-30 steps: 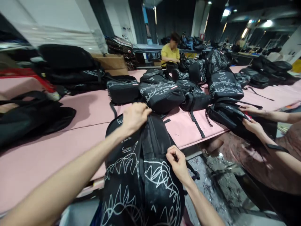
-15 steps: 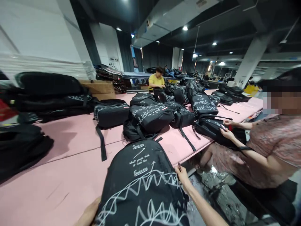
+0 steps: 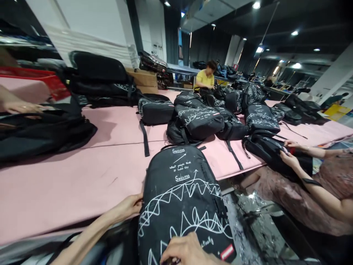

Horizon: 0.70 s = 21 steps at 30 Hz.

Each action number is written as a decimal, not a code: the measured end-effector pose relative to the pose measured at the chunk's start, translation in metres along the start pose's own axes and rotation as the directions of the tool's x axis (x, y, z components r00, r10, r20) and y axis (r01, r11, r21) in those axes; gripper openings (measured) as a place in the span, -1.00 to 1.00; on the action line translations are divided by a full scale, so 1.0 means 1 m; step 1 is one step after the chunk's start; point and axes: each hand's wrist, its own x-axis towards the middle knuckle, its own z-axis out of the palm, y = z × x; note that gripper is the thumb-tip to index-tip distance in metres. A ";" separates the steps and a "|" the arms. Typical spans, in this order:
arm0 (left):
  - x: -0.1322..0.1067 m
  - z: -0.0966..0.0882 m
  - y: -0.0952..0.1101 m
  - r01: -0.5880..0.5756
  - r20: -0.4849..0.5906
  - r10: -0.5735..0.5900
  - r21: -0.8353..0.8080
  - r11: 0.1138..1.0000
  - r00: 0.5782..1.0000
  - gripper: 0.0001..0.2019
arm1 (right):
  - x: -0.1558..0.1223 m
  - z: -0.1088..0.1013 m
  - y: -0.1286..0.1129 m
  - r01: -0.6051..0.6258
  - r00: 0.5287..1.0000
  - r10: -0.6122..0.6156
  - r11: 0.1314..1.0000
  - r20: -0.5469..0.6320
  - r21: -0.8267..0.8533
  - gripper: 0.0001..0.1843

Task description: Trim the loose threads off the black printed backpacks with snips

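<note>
At 6 o'clock, black bag lies flat on pink table. L hand fingers curl on its 9 o'clock edge; R hand rests on front, fingers bent, grip unclear. Best hold both sides firm.

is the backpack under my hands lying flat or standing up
Lying down, front up: the backpack shows its printed face, top resting on the pink table.

One left hand, one right hand, one cardboard box, dozen-odd backpacks.
</note>
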 end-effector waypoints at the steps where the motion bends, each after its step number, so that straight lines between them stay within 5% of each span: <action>1: 0.000 0.002 -0.003 -0.027 0.002 0.027 -0.001 1.000 1.000 -0.66 | 0.001 0.007 0.004 -0.024 1.000 0.024 0.999 -0.007 -0.034 -0.62; 4: -0.002 0.008 -0.019 -0.105 -0.119 0.118 0.108 0.989 0.986 -0.72 | 0.004 0.013 0.014 -0.056 0.998 0.055 0.996 -0.024 -0.069 -0.54; 7: -0.001 0.009 -0.035 -0.049 -0.264 0.164 0.393 0.918 0.950 -0.74 | 0.006 0.012 0.018 -0.026 0.999 0.028 0.995 0.023 -0.092 -0.51; 12: 0.002 0.001 -0.042 -0.208 -0.098 0.409 0.741 0.638 0.907 -0.83 | 0.007 0.012 0.017 -0.043 0.998 0.049 0.990 0.043 -0.138 -0.56; 16: -0.005 -0.009 -0.039 -0.246 -0.001 0.447 0.833 0.495 0.895 -0.83 | 0.009 0.008 0.018 -0.013 0.997 0.021 0.993 0.073 -0.117 -0.59; 18: -0.006 -0.018 -0.031 -0.219 -0.018 0.429 0.840 0.497 0.903 -0.84 | 0.011 0.008 0.019 -0.004 0.997 0.013 0.993 0.077 -0.117 -0.58; 21: 0.009 -0.041 -0.006 -0.064 -0.254 0.403 0.775 0.628 0.879 -0.87 | 0.012 0.009 0.019 -0.001 0.996 0.014 0.991 0.093 -0.136 -0.58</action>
